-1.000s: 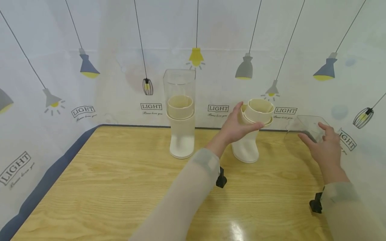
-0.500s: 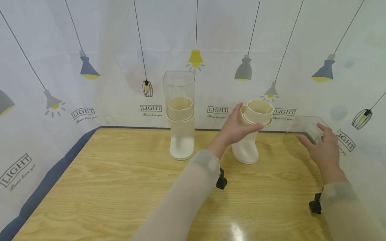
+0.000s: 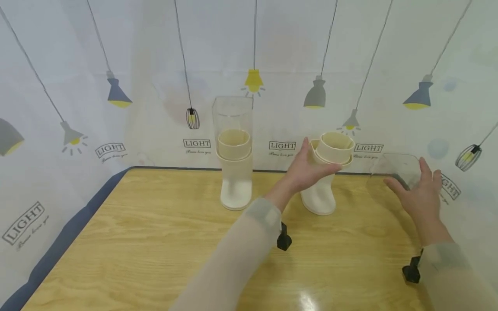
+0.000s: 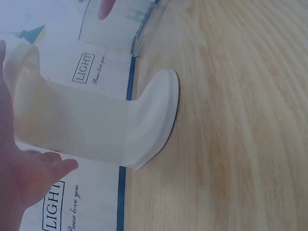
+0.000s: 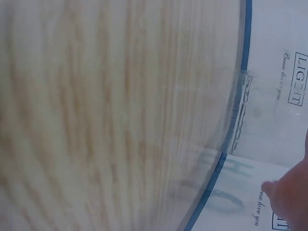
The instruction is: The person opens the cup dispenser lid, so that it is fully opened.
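Note:
My left hand (image 3: 303,172) is at the raised round collar of a cream boot-shaped stand (image 3: 319,203). Its thumb lies along the collar's front, and its fingertips are just left of the rim. In the left wrist view, the stand (image 4: 91,120) passes between thumb and fingers, its flared foot on the table. My right hand (image 3: 422,198) spreads thumb and fingers beside a clear square container (image 3: 394,162) near the back edge. Through the right wrist camera, the container (image 5: 267,113) shows faintly, with part of the hand (image 5: 291,192) near it.
A matching cream stand (image 3: 235,185) stands to the left, with a clear square container (image 3: 233,112) fitted on top. The wooden table (image 3: 155,250) ends at a lamp-printed cloth backdrop (image 3: 163,52) close behind. Both wrists carry small black mounts (image 3: 284,239).
The left fingertips have eased a little off the stand's rim. The right fingers have straightened and moved slightly right of the clear container. The head view has tilted up a little.

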`<state>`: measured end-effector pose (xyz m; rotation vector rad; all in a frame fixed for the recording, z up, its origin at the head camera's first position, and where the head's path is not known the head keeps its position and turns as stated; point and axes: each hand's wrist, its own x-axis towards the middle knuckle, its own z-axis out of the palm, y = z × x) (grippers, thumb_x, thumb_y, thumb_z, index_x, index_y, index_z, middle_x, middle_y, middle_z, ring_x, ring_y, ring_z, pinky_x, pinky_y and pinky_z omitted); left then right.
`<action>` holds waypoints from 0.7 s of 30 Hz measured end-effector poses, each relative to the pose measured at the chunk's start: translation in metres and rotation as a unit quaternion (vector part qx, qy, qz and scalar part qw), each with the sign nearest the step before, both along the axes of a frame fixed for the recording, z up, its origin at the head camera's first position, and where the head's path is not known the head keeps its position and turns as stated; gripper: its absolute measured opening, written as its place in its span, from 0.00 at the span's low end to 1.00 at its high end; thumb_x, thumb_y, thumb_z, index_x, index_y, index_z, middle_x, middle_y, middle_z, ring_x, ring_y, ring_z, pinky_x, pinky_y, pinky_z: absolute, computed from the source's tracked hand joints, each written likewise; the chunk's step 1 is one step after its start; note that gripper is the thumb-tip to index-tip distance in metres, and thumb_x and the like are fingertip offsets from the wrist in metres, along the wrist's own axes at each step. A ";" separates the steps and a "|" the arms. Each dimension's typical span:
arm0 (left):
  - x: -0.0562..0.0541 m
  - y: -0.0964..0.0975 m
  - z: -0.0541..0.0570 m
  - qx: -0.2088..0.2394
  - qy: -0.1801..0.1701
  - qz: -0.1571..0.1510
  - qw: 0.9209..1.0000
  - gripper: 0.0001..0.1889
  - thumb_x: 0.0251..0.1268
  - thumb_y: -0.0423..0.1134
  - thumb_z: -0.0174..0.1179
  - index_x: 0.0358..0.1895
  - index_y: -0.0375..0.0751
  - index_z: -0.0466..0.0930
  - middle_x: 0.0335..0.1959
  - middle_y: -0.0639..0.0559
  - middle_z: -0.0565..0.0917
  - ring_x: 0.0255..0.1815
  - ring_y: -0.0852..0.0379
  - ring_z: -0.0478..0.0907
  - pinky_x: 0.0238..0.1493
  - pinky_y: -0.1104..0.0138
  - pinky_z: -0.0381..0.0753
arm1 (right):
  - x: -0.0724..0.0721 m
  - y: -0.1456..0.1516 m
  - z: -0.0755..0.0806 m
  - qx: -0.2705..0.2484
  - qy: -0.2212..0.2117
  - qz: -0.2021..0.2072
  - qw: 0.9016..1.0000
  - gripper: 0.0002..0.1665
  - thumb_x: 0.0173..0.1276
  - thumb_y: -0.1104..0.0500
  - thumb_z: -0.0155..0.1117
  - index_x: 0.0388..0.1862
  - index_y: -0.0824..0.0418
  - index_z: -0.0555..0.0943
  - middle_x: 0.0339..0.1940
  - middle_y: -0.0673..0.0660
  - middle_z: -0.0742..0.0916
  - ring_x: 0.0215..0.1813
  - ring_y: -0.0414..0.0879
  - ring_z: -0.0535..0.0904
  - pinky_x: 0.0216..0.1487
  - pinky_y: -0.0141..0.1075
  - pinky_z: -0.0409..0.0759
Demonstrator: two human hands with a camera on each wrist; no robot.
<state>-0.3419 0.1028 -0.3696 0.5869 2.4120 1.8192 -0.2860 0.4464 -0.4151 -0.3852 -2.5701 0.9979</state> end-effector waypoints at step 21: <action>0.087 -0.101 0.015 -0.030 0.049 -0.092 0.994 0.49 0.71 0.56 0.74 0.90 0.61 0.55 0.89 0.56 0.59 0.85 0.52 0.68 0.81 0.56 0.75 | 0.067 -0.091 0.045 -0.040 0.159 0.082 0.983 0.39 0.83 0.53 0.63 0.88 0.51 0.65 0.81 0.63 0.67 0.75 0.33 0.72 0.73 0.16 0.67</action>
